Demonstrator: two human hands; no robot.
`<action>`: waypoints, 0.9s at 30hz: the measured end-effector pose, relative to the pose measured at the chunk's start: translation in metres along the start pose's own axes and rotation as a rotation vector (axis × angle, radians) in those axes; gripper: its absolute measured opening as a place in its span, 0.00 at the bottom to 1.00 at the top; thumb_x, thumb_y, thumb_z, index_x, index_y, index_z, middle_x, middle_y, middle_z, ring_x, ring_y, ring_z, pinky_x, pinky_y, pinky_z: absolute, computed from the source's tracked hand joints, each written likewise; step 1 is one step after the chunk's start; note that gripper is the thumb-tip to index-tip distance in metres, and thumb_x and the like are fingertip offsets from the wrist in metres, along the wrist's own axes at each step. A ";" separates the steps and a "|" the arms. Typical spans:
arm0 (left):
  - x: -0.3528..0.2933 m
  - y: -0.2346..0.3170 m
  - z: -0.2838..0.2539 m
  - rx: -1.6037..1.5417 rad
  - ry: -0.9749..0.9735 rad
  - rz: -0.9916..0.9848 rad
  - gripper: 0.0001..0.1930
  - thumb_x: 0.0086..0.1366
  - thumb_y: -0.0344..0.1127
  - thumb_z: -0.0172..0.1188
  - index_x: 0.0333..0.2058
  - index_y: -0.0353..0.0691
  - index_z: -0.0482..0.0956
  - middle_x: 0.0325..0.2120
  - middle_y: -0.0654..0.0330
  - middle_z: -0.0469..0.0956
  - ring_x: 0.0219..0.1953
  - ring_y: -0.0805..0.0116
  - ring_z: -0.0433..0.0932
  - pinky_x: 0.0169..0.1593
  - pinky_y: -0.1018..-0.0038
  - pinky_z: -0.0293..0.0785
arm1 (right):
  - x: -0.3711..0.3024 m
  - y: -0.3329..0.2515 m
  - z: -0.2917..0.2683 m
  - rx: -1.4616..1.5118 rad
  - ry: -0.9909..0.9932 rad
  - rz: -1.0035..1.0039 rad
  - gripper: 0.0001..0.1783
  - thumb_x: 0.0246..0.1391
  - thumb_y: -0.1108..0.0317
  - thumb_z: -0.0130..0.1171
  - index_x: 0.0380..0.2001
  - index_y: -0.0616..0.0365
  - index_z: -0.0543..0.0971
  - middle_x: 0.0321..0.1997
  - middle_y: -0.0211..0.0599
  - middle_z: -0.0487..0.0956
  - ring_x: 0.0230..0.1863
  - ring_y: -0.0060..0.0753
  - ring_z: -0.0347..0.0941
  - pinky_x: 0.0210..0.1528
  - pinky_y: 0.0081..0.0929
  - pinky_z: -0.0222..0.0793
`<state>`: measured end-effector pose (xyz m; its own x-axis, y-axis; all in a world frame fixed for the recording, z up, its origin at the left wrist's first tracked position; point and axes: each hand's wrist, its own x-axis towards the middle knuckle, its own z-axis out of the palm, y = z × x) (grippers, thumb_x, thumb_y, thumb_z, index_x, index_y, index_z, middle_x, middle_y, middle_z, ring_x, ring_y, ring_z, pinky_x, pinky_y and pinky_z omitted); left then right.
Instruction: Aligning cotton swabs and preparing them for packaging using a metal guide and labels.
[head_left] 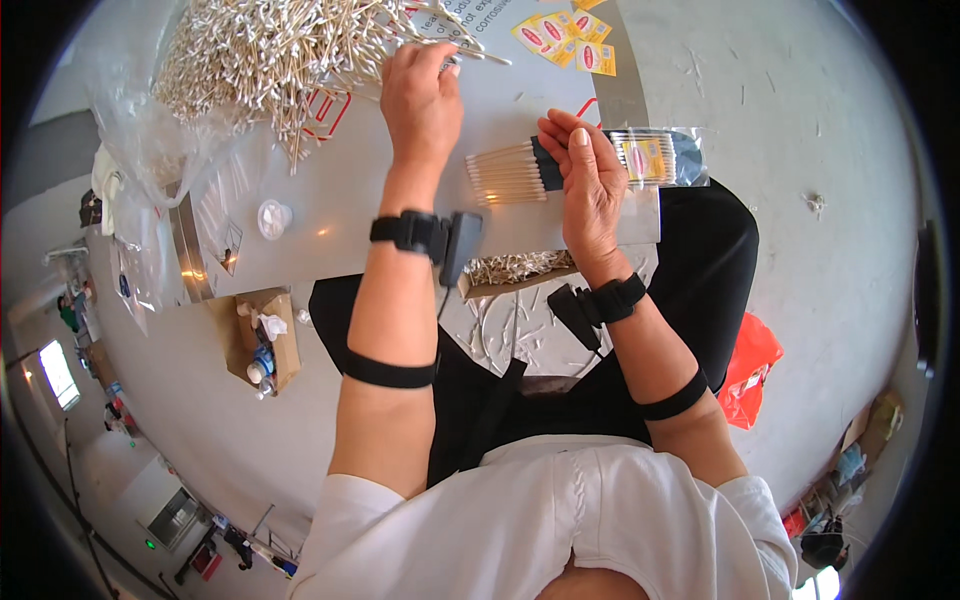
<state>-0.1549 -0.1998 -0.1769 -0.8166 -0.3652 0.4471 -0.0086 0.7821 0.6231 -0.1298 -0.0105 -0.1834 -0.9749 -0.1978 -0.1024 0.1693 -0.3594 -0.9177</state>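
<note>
Fingers (575,140) around slim wooden swabs (505,172)

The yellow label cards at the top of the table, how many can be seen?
4, perhaps more. The yellow label cards lie overlapping beyond the right hand: left, middle, upper right, lower right. A fifth peeks in at the picture's top edge.
</note>
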 end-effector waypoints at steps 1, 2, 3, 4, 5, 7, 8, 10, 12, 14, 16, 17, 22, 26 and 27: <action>0.012 -0.003 0.001 0.192 -0.023 0.163 0.12 0.51 0.24 0.65 0.37 0.43 0.81 0.31 0.60 0.74 0.40 0.58 0.72 0.45 0.64 0.69 | 0.001 -0.001 0.000 0.002 0.006 0.013 0.21 0.68 0.61 0.45 0.51 0.72 0.72 0.52 0.46 0.75 0.53 0.35 0.73 0.60 0.31 0.69; 0.021 -0.005 0.002 0.192 -0.023 0.166 0.12 0.51 0.24 0.65 0.37 0.43 0.81 0.31 0.60 0.74 0.40 0.58 0.72 0.45 0.64 0.69 | 0.002 -0.001 0.000 0.004 0.010 0.026 0.21 0.69 0.62 0.45 0.50 0.72 0.73 0.51 0.45 0.76 0.52 0.34 0.74 0.59 0.30 0.69; 0.030 -0.006 0.004 0.244 -0.102 0.251 0.11 0.50 0.27 0.66 0.34 0.45 0.82 0.30 0.62 0.74 0.41 0.59 0.71 0.45 0.63 0.68 | 0.002 -0.001 0.000 0.005 0.015 0.024 0.21 0.69 0.62 0.45 0.50 0.72 0.73 0.51 0.45 0.76 0.52 0.34 0.74 0.59 0.30 0.69; 0.035 -0.007 0.006 0.297 -0.180 0.335 0.10 0.49 0.30 0.68 0.32 0.47 0.82 0.30 0.63 0.74 0.41 0.59 0.70 0.44 0.62 0.67 | 0.002 0.000 0.001 0.028 0.022 0.013 0.20 0.68 0.61 0.46 0.49 0.70 0.74 0.48 0.42 0.77 0.50 0.30 0.74 0.56 0.27 0.70; 0.037 -0.006 0.008 0.296 -0.182 0.337 0.10 0.49 0.30 0.68 0.32 0.47 0.82 0.30 0.63 0.74 0.41 0.59 0.70 0.44 0.62 0.67 | 0.003 0.001 0.002 0.052 0.028 0.003 0.19 0.68 0.61 0.47 0.47 0.68 0.76 0.44 0.39 0.78 0.47 0.26 0.75 0.54 0.24 0.71; 0.038 -0.003 0.013 0.408 -0.238 0.376 0.07 0.49 0.33 0.68 0.28 0.46 0.81 0.31 0.64 0.74 0.42 0.60 0.71 0.44 0.64 0.69 | 0.003 0.001 0.003 0.059 0.032 0.000 0.19 0.68 0.61 0.47 0.47 0.68 0.75 0.44 0.39 0.78 0.47 0.26 0.75 0.54 0.24 0.71; 0.037 0.000 0.016 0.407 -0.241 0.376 0.07 0.49 0.33 0.68 0.28 0.46 0.81 0.31 0.64 0.74 0.42 0.60 0.71 0.44 0.64 0.69 | 0.003 0.001 0.003 0.067 0.030 -0.004 0.18 0.68 0.62 0.47 0.47 0.68 0.75 0.44 0.39 0.78 0.47 0.27 0.75 0.53 0.24 0.72; 0.032 0.010 0.021 0.367 -0.308 0.407 0.06 0.50 0.34 0.68 0.25 0.43 0.79 0.31 0.64 0.74 0.42 0.60 0.70 0.44 0.63 0.68 | 0.004 0.002 0.002 0.079 0.037 -0.002 0.18 0.67 0.62 0.48 0.47 0.69 0.75 0.43 0.40 0.78 0.47 0.27 0.75 0.53 0.24 0.72; 0.019 0.021 0.018 0.381 -0.335 0.387 0.05 0.50 0.35 0.67 0.25 0.44 0.79 0.30 0.64 0.74 0.41 0.60 0.70 0.44 0.62 0.67 | 0.004 0.002 0.002 0.094 0.038 0.001 0.18 0.67 0.63 0.48 0.47 0.69 0.75 0.43 0.40 0.79 0.47 0.27 0.75 0.53 0.24 0.72; 0.003 0.027 0.012 0.350 -0.368 0.339 0.05 0.50 0.34 0.67 0.24 0.43 0.80 0.29 0.63 0.74 0.41 0.59 0.70 0.45 0.62 0.65 | 0.004 0.001 0.001 0.132 0.054 0.018 0.17 0.67 0.64 0.49 0.46 0.70 0.75 0.42 0.40 0.79 0.47 0.27 0.75 0.53 0.24 0.72; -0.013 0.030 0.002 0.291 -0.372 0.279 0.05 0.49 0.32 0.68 0.24 0.42 0.80 0.29 0.63 0.74 0.41 0.59 0.70 0.45 0.63 0.66 | 0.005 0.000 0.001 0.090 0.081 -0.007 0.16 0.66 0.65 0.50 0.46 0.69 0.75 0.42 0.39 0.79 0.46 0.27 0.75 0.53 0.24 0.72; -0.018 0.031 -0.001 0.232 -0.373 0.218 0.06 0.49 0.31 0.68 0.24 0.42 0.79 0.30 0.62 0.74 0.41 0.58 0.70 0.45 0.63 0.66 | 0.006 -0.001 0.001 0.047 0.107 -0.032 0.15 0.65 0.67 0.50 0.46 0.69 0.75 0.41 0.38 0.79 0.46 0.26 0.75 0.52 0.24 0.72; -0.038 0.027 -0.013 0.111 -0.285 0.035 0.06 0.48 0.27 0.67 0.25 0.40 0.79 0.29 0.61 0.74 0.39 0.56 0.71 0.43 0.63 0.69 | 0.031 -0.003 -0.001 -0.321 -0.012 -0.222 0.11 0.59 0.73 0.54 0.44 0.65 0.77 0.45 0.42 0.79 0.45 0.33 0.77 0.51 0.26 0.71; -0.038 0.024 -0.015 0.136 -0.314 0.005 0.05 0.49 0.26 0.65 0.25 0.39 0.78 0.27 0.59 0.74 0.37 0.55 0.72 0.42 0.63 0.71 | 0.058 -0.002 0.001 -0.740 -0.192 -0.484 0.16 0.50 0.80 0.53 0.43 0.61 0.79 0.47 0.47 0.77 0.45 0.50 0.75 0.51 0.34 0.71; -0.037 0.024 -0.014 0.135 -0.313 0.004 0.05 0.49 0.26 0.65 0.25 0.39 0.78 0.27 0.59 0.74 0.37 0.55 0.72 0.42 0.63 0.71 | 0.062 -0.002 0.001 -0.879 -0.275 -0.573 0.17 0.49 0.80 0.53 0.43 0.61 0.80 0.46 0.46 0.77 0.44 0.52 0.74 0.51 0.37 0.71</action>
<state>-0.1170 -0.1753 -0.1695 -0.9542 -0.2056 0.2173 -0.0644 0.8505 0.5220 -0.1903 -0.0229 -0.1875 -0.7917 -0.4454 0.4181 -0.5705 0.2944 -0.7667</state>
